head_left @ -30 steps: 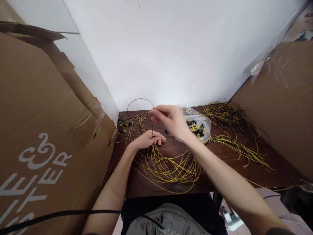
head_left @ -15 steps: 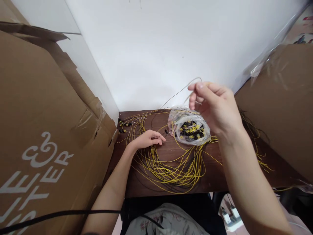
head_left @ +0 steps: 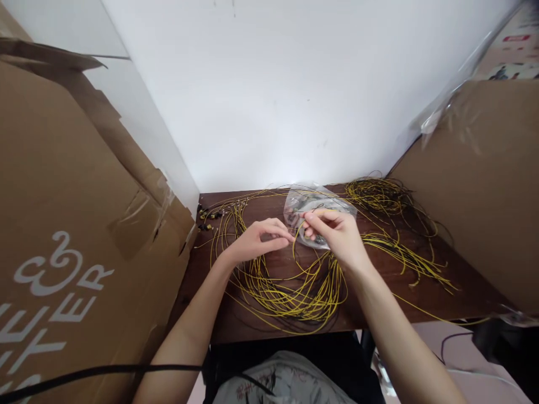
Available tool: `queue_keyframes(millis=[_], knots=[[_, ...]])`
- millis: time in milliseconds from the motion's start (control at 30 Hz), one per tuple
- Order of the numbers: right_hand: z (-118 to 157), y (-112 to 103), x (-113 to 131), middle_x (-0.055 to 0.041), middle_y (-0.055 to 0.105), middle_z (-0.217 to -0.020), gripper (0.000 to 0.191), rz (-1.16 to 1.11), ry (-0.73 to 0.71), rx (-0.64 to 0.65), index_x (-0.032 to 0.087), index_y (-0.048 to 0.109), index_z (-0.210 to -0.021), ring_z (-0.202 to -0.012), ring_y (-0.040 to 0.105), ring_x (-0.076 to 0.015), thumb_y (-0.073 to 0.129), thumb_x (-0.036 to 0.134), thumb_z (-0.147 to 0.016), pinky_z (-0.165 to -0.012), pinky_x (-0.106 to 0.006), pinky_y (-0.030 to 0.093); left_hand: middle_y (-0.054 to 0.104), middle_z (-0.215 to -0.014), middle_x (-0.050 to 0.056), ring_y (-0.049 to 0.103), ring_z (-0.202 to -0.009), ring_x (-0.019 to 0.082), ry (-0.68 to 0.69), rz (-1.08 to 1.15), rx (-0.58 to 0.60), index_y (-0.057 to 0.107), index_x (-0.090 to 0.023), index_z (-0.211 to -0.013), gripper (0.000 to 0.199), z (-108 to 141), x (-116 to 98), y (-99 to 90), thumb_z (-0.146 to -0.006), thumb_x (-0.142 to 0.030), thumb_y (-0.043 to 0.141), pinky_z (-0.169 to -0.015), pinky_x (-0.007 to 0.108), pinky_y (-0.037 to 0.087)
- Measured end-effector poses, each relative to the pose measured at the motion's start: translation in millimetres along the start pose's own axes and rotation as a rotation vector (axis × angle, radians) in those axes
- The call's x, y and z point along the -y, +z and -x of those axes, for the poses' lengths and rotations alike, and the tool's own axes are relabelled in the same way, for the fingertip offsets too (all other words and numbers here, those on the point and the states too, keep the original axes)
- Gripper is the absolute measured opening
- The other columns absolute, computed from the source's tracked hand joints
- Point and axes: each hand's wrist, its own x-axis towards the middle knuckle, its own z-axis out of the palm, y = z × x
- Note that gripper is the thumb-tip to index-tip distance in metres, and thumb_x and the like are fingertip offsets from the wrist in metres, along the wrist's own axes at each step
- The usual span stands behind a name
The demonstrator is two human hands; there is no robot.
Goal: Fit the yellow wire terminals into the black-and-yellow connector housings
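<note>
My right hand (head_left: 337, 233) pinches a thin yellow wire (head_left: 294, 247) between thumb and index finger, over the plastic bag. The wire curves down from the fingertips towards the table. Close by on the left, my left hand (head_left: 265, 238) has its thumb and fingers drawn together, the tips almost meeting the wire; whatever they hold is too small to make out. Behind my right hand lies the clear plastic bag (head_left: 293, 203), its contents mostly covered. Below both hands, a curved bundle of yellow and black wires (head_left: 295, 300) spreads over the brown table (head_left: 280, 264).
Small black and yellow connectors (head_left: 206, 213) lie at the table's back left. A tangled wire heap (head_left: 374, 193) sits at the back right, with loose wire ends (head_left: 421, 264) in front of it. Cardboard boxes flank the table, left (head_left: 63, 185) and right (head_left: 467, 213).
My right hand has come down from its raised position and to the left, close to my left hand, bringing the wire with it. The black piece by my left fingertips no longer shows.
</note>
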Motion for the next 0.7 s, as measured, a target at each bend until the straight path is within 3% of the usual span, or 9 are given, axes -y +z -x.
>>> queue_keyframes(millis=[167, 233, 367, 500, 600, 700], knots=[[-3.1, 18.2, -13.2, -0.0049, 0.066, -0.073, 0.024, -0.08, -0.033, -0.059, 0.016, 0.07, -0.081, -0.058, 0.058, -0.0114, 0.067, 0.038, -0.072, -0.056, -0.026, 0.05, 0.064, -0.07, 0.004, 0.055, -0.064, 0.011, -0.081, 0.035, 0.16, 0.072, -0.015, -0.088, 0.022, -2.5, 0.9, 10.8, -0.082, -0.03, 0.056, -0.063, 0.023, 0.042], [-3.9, 23.1, -22.4, -0.0056, 0.067, -0.077, 0.029, -0.118, -0.022, -0.073, 0.016, 0.068, -0.087, -0.064, 0.061, -0.0132, 0.067, 0.041, -0.071, -0.062, -0.028, 0.052, 0.063, -0.062, 0.003, 0.054, -0.06, 0.01, -0.137, 0.074, 0.123, 0.072, -0.014, -0.083, 0.024, -2.2, 2.4, 11.2, -0.083, -0.03, 0.055, -0.06, 0.022, 0.041], [-4.1, 28.1, -37.6, -0.005, 0.067, -0.076, 0.039, -0.146, 0.061, 0.015, 0.017, 0.064, -0.095, -0.066, 0.062, -0.0146, 0.061, 0.05, -0.074, -0.068, -0.03, 0.052, 0.066, -0.065, 0.004, 0.054, -0.059, 0.01, -0.217, 0.195, -0.147, 0.072, -0.013, -0.079, 0.022, -1.8, 6.8, 7.4, -0.08, -0.03, 0.059, -0.058, 0.021, 0.041], [-2.9, 25.6, -43.4, -0.0005, 0.061, -0.057, 0.037, -0.042, 0.063, 0.194, 0.015, 0.066, -0.082, -0.052, 0.054, -0.0106, 0.057, 0.05, -0.077, -0.056, -0.024, 0.045, 0.064, -0.064, 0.003, 0.053, -0.057, 0.008, -0.231, 0.32, -0.434, 0.072, -0.013, -0.084, 0.019, -3.6, 15.3, 4.2, -0.076, -0.029, 0.064, -0.055, 0.019, 0.041], [-2.0, 20.2, -45.2, 0.005, 0.048, -0.045, 0.033, 0.005, 0.053, 0.209, 0.014, 0.068, -0.08, -0.043, 0.041, -0.0068, 0.06, 0.046, -0.076, -0.046, -0.021, 0.035, 0.062, -0.062, 0.002, 0.051, -0.055, 0.006, -0.222, 0.472, -0.606, 0.071, -0.013, -0.089, 0.022, -5.6, 22.5, 2.6, -0.072, -0.027, 0.068, -0.054, 0.017, 0.041], [-2.5, 14.9, -47.6, 0.0073, 0.039, -0.044, 0.035, -0.081, 0.06, 0.172, 0.014, 0.07, -0.083, -0.042, 0.034, -0.006, 0.061, 0.046, -0.076, -0.047, -0.022, 0.034, 0.059, -0.06, 0.001, 0.051, -0.055, 0.005, -0.197, 0.687, -0.72, 0.069, -0.011, -0.087, 0.024, -7.3, 27.6, -0.8, -0.067, -0.024, 0.073, -0.053, 0.016, 0.041]])
